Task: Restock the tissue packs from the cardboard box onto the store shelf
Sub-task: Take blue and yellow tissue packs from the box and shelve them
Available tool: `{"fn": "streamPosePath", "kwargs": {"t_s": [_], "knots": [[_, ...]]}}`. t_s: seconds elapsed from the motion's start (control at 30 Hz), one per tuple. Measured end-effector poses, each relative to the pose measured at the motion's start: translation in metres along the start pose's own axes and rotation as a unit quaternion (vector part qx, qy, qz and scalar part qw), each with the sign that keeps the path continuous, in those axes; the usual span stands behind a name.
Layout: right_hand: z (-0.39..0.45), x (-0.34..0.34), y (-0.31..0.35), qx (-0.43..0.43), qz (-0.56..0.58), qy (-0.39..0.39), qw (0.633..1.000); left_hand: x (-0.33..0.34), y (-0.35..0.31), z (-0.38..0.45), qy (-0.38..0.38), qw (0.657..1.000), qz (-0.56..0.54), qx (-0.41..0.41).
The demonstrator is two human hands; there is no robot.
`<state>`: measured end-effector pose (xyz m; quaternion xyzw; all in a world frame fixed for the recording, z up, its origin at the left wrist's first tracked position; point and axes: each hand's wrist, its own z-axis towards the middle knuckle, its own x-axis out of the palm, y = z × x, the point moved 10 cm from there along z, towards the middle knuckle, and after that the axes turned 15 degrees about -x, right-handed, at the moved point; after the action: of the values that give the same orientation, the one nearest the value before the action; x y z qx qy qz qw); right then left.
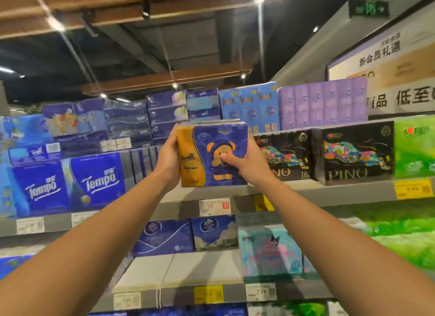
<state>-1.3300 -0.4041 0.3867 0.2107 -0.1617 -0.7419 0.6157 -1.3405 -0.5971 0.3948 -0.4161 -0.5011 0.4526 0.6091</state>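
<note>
A blue and orange Tempo tissue pack [202, 151] with a bear on its front stands upright on the upper store shelf [211, 193], in a gap between blue Tempo packs and black packs. My left hand [168, 160] grips its orange left side. My right hand [244, 162] holds its right side, thumb pressed on the bear. Both arms reach up from below. The cardboard box is out of view.
Large blue Tempo packs [94, 181] stand left of the gap, black Pino packs [353, 151] to the right, green packs [414, 148] beyond. More packs are stacked behind and above. The lower shelf [183, 268] has a bare grey patch among blue and teal packs.
</note>
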Motion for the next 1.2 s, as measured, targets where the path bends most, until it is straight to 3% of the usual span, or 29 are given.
{"fn": "streamPosePath", "kwargs": {"t_s": [0.27, 0.57, 0.9, 1.2], "knots": [[0.004, 0.020, -0.111, 0.094, -0.077, 0.006, 0.993, -0.018, 0.063, 0.079, 0.064, 0.989, -0.069, -0.115], [-0.005, -0.006, -0.068, 0.102, -0.265, -0.078, 0.956, 0.004, 0.078, 0.096, 0.121, 0.981, -0.076, -0.128], [-0.012, -0.019, -0.069, 0.132, -0.284, -0.134, 0.940, 0.021, 0.078, 0.085, 0.082, 0.987, -0.064, -0.123], [-0.015, -0.016, -0.051, 0.088, -0.302, -0.141, 0.939, 0.010, 0.072, 0.071, 0.000, 0.995, -0.019, -0.095]]}}
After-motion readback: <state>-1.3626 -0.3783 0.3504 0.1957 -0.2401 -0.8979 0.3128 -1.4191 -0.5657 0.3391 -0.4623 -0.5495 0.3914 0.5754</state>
